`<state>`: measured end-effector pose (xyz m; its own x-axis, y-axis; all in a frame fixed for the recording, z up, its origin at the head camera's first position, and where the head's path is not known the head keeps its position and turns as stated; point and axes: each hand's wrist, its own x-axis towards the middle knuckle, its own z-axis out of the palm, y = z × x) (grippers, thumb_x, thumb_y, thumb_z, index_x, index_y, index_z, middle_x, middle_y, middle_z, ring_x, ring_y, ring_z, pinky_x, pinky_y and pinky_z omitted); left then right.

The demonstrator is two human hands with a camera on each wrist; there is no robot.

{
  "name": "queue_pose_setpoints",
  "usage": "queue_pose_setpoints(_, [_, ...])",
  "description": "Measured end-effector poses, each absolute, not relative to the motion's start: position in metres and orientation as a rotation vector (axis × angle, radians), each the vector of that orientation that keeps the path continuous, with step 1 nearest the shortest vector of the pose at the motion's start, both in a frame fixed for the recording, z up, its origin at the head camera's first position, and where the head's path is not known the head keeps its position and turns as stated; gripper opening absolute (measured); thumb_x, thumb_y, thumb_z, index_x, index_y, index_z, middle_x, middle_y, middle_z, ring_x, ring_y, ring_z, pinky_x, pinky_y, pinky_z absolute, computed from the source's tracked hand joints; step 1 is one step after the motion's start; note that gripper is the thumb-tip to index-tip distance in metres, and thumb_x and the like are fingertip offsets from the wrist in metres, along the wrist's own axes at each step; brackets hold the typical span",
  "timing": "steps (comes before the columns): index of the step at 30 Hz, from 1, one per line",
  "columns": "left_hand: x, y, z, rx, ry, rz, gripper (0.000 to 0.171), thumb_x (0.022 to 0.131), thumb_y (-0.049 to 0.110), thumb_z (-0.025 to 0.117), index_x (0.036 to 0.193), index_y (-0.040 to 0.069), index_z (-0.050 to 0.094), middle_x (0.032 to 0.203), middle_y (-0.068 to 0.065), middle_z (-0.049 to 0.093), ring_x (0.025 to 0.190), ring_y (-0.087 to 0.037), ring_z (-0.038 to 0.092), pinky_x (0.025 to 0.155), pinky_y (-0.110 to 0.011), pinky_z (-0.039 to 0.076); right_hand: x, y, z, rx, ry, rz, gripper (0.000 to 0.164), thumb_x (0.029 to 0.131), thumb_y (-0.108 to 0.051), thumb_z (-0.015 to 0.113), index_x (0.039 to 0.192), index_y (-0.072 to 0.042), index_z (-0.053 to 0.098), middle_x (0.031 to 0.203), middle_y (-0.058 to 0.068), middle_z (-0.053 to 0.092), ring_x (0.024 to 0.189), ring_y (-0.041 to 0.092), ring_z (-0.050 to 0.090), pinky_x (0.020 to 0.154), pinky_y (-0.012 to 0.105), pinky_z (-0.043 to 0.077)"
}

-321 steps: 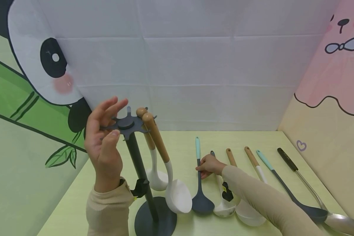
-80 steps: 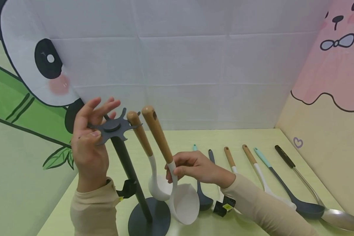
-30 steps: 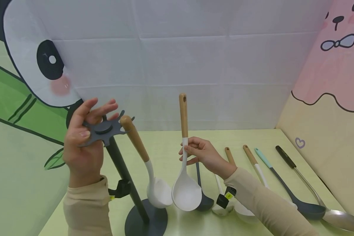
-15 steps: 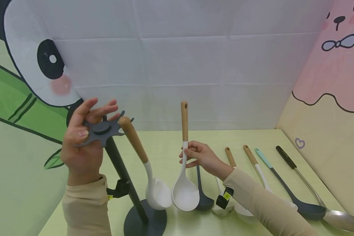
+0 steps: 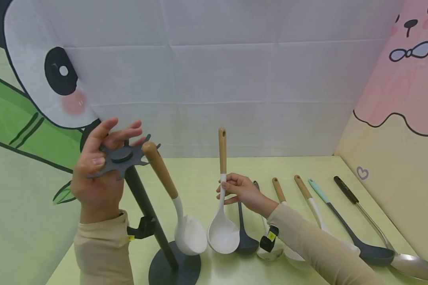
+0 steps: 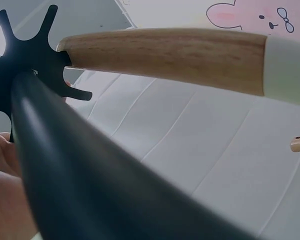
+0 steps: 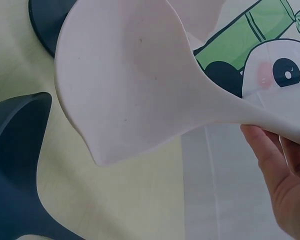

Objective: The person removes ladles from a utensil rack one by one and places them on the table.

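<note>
My left hand (image 5: 94, 172) grips the top of a dark utensil rack (image 5: 144, 194), its thumb on the hooked disc and the other fingers raised. The rack leans, its round base below. From one hook hangs a white ladle (image 5: 191, 235) by its wooden handle, which also crosses the left wrist view. To the right, my right hand (image 5: 246, 192) pinches the white neck of another ladle (image 5: 223, 235), wooden handle upward and bowl down. In the right wrist view its pale bowl (image 7: 125, 85) shows a pointed lip.
On the pale table (image 5: 203, 174), right of the held ladle, lie a dark ladle (image 5: 247, 244), a metal-bowled ladle (image 5: 270, 252), wooden-handled white utensils (image 5: 279, 190), a turquoise-handled ladle (image 5: 376, 255) and a large metal spoon (image 5: 415, 267). My right forearm covers parts of several.
My right hand has gone from the dark ladle on the table to a hanging white one, taken it off the rack rightward, and lately lowered it slightly. The rack top has shifted left.
</note>
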<state>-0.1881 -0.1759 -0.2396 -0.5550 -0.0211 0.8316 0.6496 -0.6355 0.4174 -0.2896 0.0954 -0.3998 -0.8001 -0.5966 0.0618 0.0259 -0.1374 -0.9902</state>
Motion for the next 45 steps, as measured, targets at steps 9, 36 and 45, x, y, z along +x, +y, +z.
queue_pose_setpoints(9, [-0.189, -0.179, -0.24, -1.175, -1.058, -2.22, 0.062, 0.074, -0.003, 0.03, 0.133, -0.017, 0.046, 0.116, -0.033, 0.064, 0.13, -0.047, 0.046, 0.106, -0.054, 0.034, -0.293, 0.091, -0.409, -0.583, 1.734, -1.981, 0.015, 0.103, -0.008, 0.051, 0.112, 0.001, 0.058, 0.097, 0.005, 0.069, 0.09, 0.02, 0.071, 0.079, 0.044, 0.059])
queue_pose_setpoints(36, [-0.187, -0.18, -0.239, -1.167, -1.075, -2.214, 0.063, 0.075, -0.003, 0.028, 0.133, -0.016, 0.046, 0.116, -0.032, 0.065, 0.131, -0.047, 0.045, 0.106, -0.054, 0.034, -0.305, 0.073, -0.423, -0.387, 1.818, -1.918, 0.019, 0.103, -0.009, 0.051, 0.114, 0.007, 0.053, 0.098, 0.013, 0.068, 0.093, 0.031, 0.071, 0.074, 0.041, 0.06])
queue_pose_setpoints(45, [-0.188, -0.181, -0.24, -1.183, -1.092, -2.217, 0.063, 0.075, -0.002, 0.027, 0.134, -0.015, 0.046, 0.117, -0.031, 0.065, 0.133, -0.047, 0.042, 0.107, -0.054, 0.031, -0.309, 0.068, -0.429, -0.377, 1.857, -1.869, 0.02, 0.103, -0.01, 0.052, 0.115, 0.006, 0.053, 0.099, 0.016, 0.068, 0.091, 0.03, 0.071, 0.072, 0.04, 0.06])
